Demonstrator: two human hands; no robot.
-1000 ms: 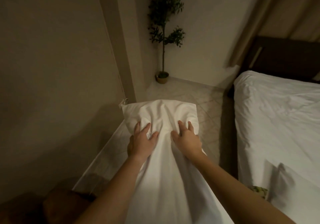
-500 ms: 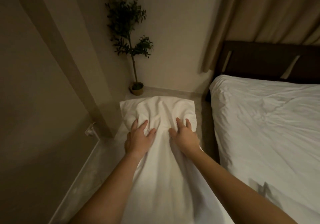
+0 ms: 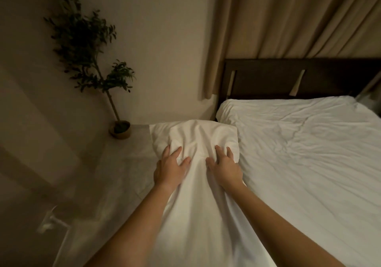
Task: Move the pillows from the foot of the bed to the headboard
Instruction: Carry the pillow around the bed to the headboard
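A long white pillow (image 3: 195,215) stretches away from me, held up over the floor beside the bed. My left hand (image 3: 170,168) grips its top left side with fingers dug into the cloth. My right hand (image 3: 223,166) grips it on the right the same way. The pillow's far end (image 3: 193,132) reaches level with the bed's near left corner. The bed (image 3: 299,153) lies to the right under a wrinkled white sheet, and its dark wooden headboard (image 3: 288,79) stands at the far end. No other pillow is in view.
A potted plant (image 3: 120,129) stands in the corner on the tiled floor (image 3: 115,174), left of the bed. A beige curtain (image 3: 278,19) hangs behind the headboard. A wall runs along the left, with a narrow floor strip between it and the bed.
The view has swung right and moved up toward the head of the bed. The headboard and curtain now fill the upper right. Both hands keep the same grip on the pillow.
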